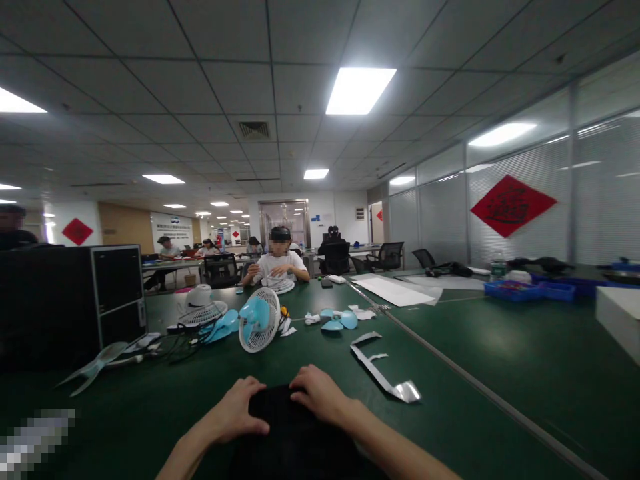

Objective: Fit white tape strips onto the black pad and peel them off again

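A black object (295,443) lies low in front of me at the near part of the green table. Its kind is too dark to make out. My left hand (236,410) grips its far left corner, with the thumb on top and the fingers curled over the edge. At the far right edge my right hand (320,395) holds it too, fingers bent over the rim. To the right of my hands is a bent strip of silvery white material (383,373). Beyond them stands a white fan grille (260,321) with light-blue fan blades (255,311) against it.
Left on the green table (450,413) stands a black computer case (117,287), with transparent blades (100,363) before it. A loose blue fan blade (340,320) and white sheets (395,291) lie farther back. Blue trays (513,291) are at right. Across the table sits a person (280,263).
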Demonstrator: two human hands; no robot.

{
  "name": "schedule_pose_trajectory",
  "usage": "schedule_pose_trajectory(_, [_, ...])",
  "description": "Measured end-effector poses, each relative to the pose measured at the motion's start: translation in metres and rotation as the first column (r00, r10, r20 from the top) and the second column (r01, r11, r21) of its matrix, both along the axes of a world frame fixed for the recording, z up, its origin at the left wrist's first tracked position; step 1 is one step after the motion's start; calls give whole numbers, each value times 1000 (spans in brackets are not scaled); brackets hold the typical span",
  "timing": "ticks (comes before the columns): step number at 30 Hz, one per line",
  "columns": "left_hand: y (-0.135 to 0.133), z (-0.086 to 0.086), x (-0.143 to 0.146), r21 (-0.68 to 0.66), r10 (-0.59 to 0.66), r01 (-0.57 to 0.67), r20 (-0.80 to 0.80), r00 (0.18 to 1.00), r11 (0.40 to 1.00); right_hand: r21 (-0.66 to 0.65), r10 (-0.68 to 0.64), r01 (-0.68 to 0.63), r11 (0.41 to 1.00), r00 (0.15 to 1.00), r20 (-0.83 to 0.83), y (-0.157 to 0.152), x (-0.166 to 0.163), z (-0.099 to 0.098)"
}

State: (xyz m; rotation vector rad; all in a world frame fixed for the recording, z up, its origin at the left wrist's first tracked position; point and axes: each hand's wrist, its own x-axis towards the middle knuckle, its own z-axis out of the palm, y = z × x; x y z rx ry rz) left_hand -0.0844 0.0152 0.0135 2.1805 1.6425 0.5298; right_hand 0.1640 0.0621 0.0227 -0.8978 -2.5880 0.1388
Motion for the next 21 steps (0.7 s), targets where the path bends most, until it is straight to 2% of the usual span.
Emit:
schedule_pose_trajectory(4, [1, -2, -1, -22, -1, 1, 19, 1000, 1000, 16, -111, 113, 993, 988, -103, -3, 23, 13])
schedule_pose_trajectory(8, [0, -1, -2, -58, 8, -5, 37, 999, 998, 37, -261, 267, 963, 958, -121, -3, 75, 23])
schedule_pose_trajectory(13, [0, 1, -1, -53, 26, -24, 42, 999, 998, 17, -546, 548, 837, 836, -55, -7, 149, 15])
schedule_pose_trajectory(17, [1, 0, 0, -29, 34, -34, 22, 999, 999, -47, -603, 604, 795, 797, 45, -16, 178, 7])
schedule_pose_trajectory(21, [0, 1, 1, -46, 39, -38, 27, 999, 998, -40, -609, 616, 787, 785, 117, -19, 178, 5])
